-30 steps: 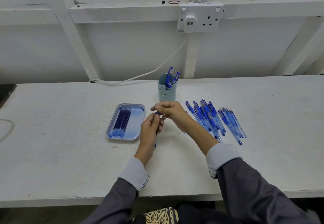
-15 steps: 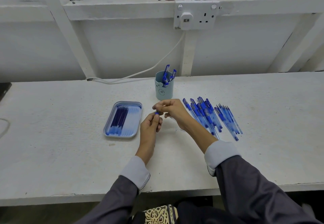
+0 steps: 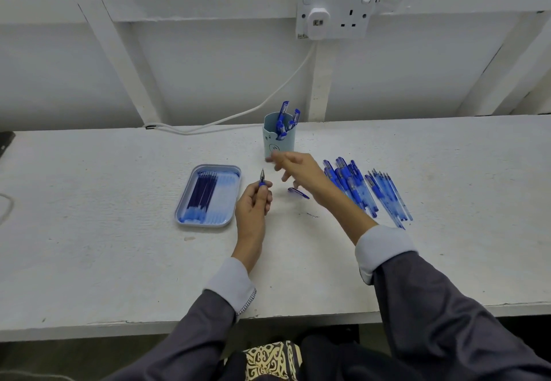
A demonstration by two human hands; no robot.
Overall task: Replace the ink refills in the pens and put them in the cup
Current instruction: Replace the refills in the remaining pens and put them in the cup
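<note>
We found open table point(image 3: 104, 231) left of the refill tray point(image 3: 235, 178); between tray and pen pile point(image 3: 354, 190), our left hand point(image 3: 253, 206) gripping a pen point(image 3: 262, 177), our right hand point(image 3: 299, 166), a loose cap point(image 3: 298, 193) and the cup point(image 3: 278, 148) crowded the gap

Left hand point(image 3: 253, 204) curled in grip; right hand point(image 3: 295, 166) open, extended forward.

Plain work station, more workshop than home. White-painted table point(image 3: 89, 231) stands against a white boarded wall with exposed diagonal framing point(image 3: 119, 52). Surface-mounted double socket point(image 3: 334, 14), plug in, white cable point(image 3: 268, 97) trailing down to the table. Work is laid out in batches: tray point(image 3: 205, 225) of refills point(image 3: 202, 195), row of pens point(image 3: 357, 190), cup point(image 3: 278, 145).
</note>
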